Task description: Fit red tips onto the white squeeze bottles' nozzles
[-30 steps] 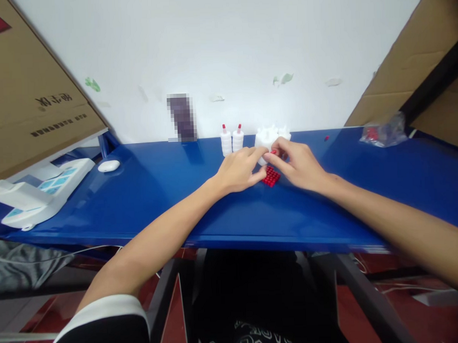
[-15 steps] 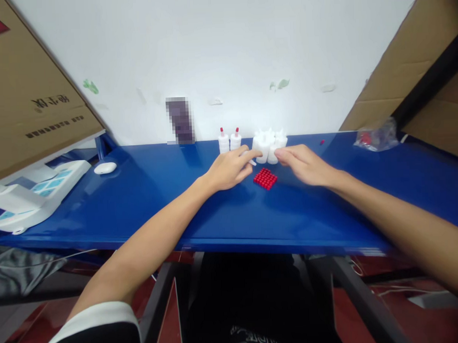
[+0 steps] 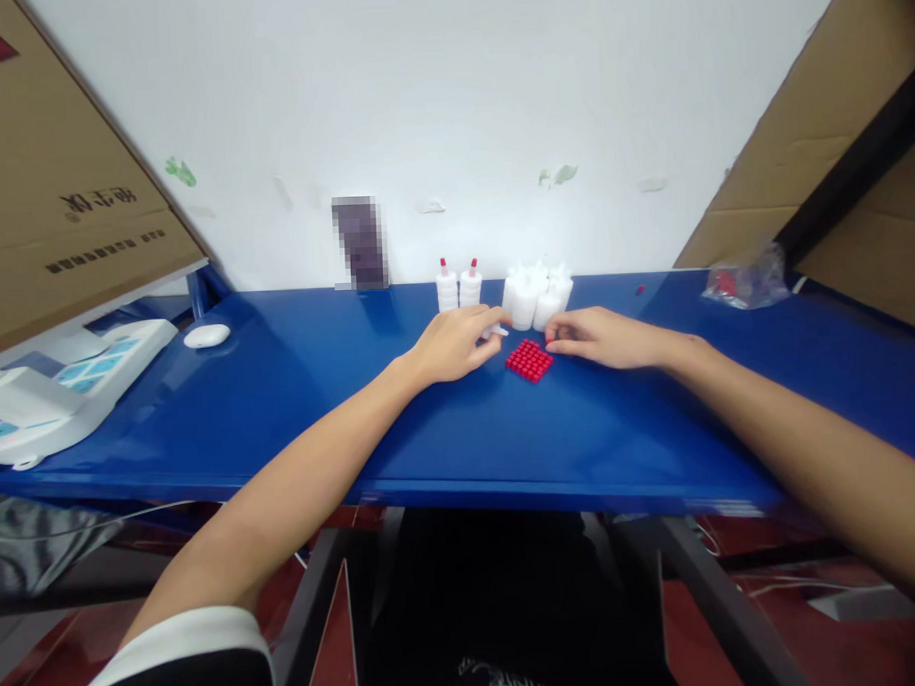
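One block of small red caps (image 3: 529,361), laid in close rows on the blue desk (image 3: 302,408); landmark for all entries below.

One left hand (image 3: 458,345), just left of the block and slightly behind it, fingers curled round a white bottle (image 3: 495,332); only the pointed end shows, aimed toward the right, the rest being hidden by the hand.

One right hand (image 3: 599,338), its fingertips at the back right edge of the block, thumb and fingers drawn close together; red shows at the tips, but whether a cap is gripped cannot be told.

Several white bottles (image 3: 523,303), grouped upright just behind the block; uncapped where their tops can be made out, count uncertain through overlap.

Two red-tipped bottles (image 3: 471,288), upright side by side, behind the block and to its left, partly covered below by the left hand.

One loose red piece (image 3: 640,290), behind the block and to its right.

One clear plastic bag (image 3: 748,281), well to the right of the block and farther back, red contents.

One white case (image 3: 206,337), rounded, well to the left of the block.

One white power strip (image 3: 105,370), left of the block, beyond the case.
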A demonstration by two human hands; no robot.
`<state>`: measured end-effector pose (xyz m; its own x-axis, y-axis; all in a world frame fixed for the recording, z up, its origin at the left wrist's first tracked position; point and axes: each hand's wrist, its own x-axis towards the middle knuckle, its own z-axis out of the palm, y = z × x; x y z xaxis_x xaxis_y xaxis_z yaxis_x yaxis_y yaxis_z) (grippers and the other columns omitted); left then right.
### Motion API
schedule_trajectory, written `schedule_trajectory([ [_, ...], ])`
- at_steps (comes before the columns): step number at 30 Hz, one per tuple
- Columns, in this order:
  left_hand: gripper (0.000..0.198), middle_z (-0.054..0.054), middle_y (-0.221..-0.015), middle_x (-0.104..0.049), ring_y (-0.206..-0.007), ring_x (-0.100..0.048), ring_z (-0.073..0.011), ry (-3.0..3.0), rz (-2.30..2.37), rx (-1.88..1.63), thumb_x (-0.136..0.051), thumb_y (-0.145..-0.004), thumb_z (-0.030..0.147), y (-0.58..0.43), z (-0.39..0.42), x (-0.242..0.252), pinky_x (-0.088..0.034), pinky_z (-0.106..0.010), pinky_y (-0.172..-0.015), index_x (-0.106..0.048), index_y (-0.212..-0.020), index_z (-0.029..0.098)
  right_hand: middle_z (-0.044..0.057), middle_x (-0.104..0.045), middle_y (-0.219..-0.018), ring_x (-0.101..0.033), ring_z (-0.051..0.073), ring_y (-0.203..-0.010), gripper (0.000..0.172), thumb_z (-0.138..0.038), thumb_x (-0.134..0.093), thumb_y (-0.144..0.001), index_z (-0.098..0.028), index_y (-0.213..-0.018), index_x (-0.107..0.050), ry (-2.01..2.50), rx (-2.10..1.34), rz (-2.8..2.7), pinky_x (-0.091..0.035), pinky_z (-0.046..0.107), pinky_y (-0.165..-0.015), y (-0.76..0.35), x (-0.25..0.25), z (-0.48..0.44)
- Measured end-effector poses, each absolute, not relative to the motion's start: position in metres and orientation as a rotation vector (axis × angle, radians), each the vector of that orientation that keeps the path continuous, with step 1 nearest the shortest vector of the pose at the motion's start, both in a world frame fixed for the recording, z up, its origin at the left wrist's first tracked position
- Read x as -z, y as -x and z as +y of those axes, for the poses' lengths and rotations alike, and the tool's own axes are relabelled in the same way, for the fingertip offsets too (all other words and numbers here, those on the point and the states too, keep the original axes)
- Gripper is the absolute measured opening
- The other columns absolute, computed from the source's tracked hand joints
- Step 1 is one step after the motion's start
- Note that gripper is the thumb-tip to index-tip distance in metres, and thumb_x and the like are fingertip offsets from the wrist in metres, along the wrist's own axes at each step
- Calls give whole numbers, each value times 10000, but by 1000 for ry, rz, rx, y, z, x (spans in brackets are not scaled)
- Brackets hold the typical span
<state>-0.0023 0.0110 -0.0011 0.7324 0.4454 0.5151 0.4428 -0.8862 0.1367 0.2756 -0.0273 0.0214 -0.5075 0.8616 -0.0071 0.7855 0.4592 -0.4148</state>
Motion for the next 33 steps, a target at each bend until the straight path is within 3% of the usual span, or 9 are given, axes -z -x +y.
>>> schedule_trajectory([
  [5,333,-73,-1147,-779,-961,-720,-195,-2894,779,-850,-479,-956,250,4,12,1,-540,-330,-843,-692,-1207,200,21,-667,-752,-575,178,-653,292,-489,-608,-926,-203,-926,-665,1435,-570,-2477,-424,338,-665,-275,-25,-29],
  [17,334,-64,-1144,-783,-951,-724,-201,-2872,812,-791,-484,-955,254,4,12,2,-533,-329,-833,-694,-1209,201,33,-683,-801,-588,179,-685,252,-395,-514,-982,-203,-896,-654,1339,-506,-2544,-436,334,-676,-269,-21,-31],
  [24,362,-60,-1090,-784,-825,-690,-183,-2886,840,-758,-489,-978,285,1,6,-1,-492,-313,-753,-659,-1286,198,17,-674,-758,-581,175,-658,239,-392,-524,-982,-209,-904,-658,1307,-481,-2535,-416,325,-661,-267,-22,-34],
  [30,362,-53,-976,-776,-798,-680,-184,-2875,891,-764,-478,-1032,411,-4,1,-2,-473,-296,-720,-671,-1261,209,10,-675,-720,-589,172,-616,226,-348,-501,-986,-202,-1018,-670,1225,-305,-2425,-421,325,-653,-261,-29,-42],
  [33,418,-46,-876,-756,-760,-675,-189,-2852,942,-753,-467,-1045,506,-6,-2,-2,-446,-286,-669,-682,-1236,203,-24,-622,-619,-533,155,-536,196,-328,-516,-983,-212,-1010,-672,1208,-273,-2354,-386,315,-600,-251,-31,-52],
])
